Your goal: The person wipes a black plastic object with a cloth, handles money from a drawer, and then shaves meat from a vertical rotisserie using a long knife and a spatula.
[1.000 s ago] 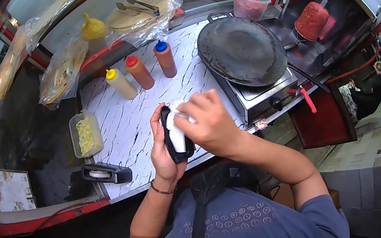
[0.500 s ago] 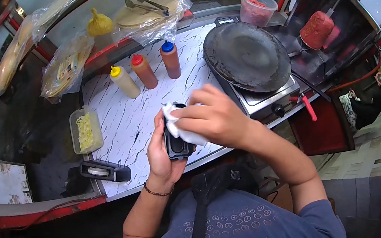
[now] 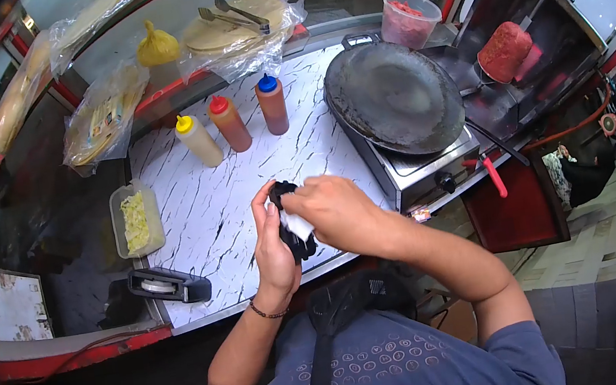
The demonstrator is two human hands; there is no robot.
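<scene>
In my left hand (image 3: 276,256) is a small black object (image 3: 302,248), held upright near the counter's front edge, with the fingers wrapped round its left side. My right hand (image 3: 334,212) pinches a white tissue (image 3: 297,226) and presses it on the black object. The right fingertips partly cover the object. Beyond my hands stand three squeeze bottles: one with a yellow cap (image 3: 199,141), one with a red cap (image 3: 230,125) and one with a blue cap (image 3: 273,105).
A round black griddle (image 3: 395,97) sits on a stove at the right, with a red-handled tool (image 3: 494,177) beside it. Shredded cabbage fills a container (image 3: 136,219) at the left, behind a tape dispenser (image 3: 170,283). Tongs (image 3: 236,15) lie on wrapped flatbreads (image 3: 223,39).
The black object has been turned in my left hand, so its open tray-like face no longer shows. My right hand has moved slightly down with the tissue, its fingers more curled.
</scene>
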